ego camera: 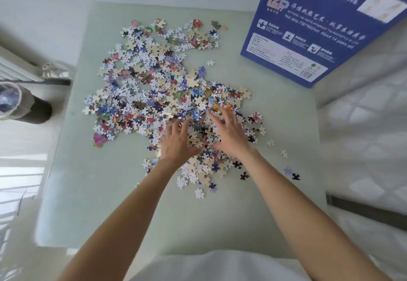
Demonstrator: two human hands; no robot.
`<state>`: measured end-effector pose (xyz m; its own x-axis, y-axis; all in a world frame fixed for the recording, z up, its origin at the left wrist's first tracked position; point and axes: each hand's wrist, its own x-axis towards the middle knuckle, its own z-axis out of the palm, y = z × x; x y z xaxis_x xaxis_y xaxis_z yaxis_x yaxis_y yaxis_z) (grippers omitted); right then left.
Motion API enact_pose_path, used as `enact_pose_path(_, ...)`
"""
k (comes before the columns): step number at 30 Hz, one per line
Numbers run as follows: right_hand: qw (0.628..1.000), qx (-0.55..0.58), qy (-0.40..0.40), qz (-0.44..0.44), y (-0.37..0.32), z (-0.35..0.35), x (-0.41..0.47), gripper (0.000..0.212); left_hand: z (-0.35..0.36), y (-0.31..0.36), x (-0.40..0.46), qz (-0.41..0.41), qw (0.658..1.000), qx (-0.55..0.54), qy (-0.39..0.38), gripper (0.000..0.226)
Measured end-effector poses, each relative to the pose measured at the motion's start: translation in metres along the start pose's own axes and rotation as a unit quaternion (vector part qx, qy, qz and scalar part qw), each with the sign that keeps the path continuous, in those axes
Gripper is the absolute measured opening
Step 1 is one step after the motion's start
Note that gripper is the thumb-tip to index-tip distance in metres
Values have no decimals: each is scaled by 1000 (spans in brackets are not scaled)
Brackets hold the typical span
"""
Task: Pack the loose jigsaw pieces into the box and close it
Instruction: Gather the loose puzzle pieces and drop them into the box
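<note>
With both hands' fingers spread on the jigsaw pieces (167,96), left hand (176,142) and right hand (231,135), sweep inward before lifting toward the box (319,27).

Both hands, left hand (177,142) and right hand (229,133), rest on the jigsaw pieces (154,82).

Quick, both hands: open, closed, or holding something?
Left hand: open, fingers spread on the jigsaw pieces.
Right hand: open, fingers spread on the pieces.
</note>
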<state>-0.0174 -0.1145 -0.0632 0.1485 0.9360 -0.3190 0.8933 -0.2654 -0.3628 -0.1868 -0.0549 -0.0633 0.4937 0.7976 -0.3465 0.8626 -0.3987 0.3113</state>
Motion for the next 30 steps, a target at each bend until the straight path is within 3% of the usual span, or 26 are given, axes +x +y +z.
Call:
enact_pose_path(5, 994, -69, -91, -3, -9, -8, 23, 115, -4, 8, 17, 8, 998, -11, -54, 101)
enact_pose_path(9, 997, -34, -75, -3, -15, -13, 24, 89, -8, 2, 23, 11, 996, -73, -51, 81)
enact_pose_path(15, 999, 44, -31, -1, -21, -24, 14, 60, -19, -10, 23, 61, 988, -141, 24, 44)
enact_pose_path(18, 992, 124, -20, 26, -23, -28, 12, 45, -22, -11, 24, 57, 984, -167, 38, 41)
enact_pose_path(23, 983, 160, -83, 28, -29, -34, 16, 63, -24, -8, 26, 59, 981, -180, 41, 40)
enact_pose_path(27, 987, 148, -49, 30, -23, -32, 21, 32, -24, -10, 28, 65, 983, -169, 29, 36)
enact_pose_path(30, 988, 145, -41, 29, -16, -33, 19, 24, -26, -11, 28, 63, 982, -173, 28, 32)
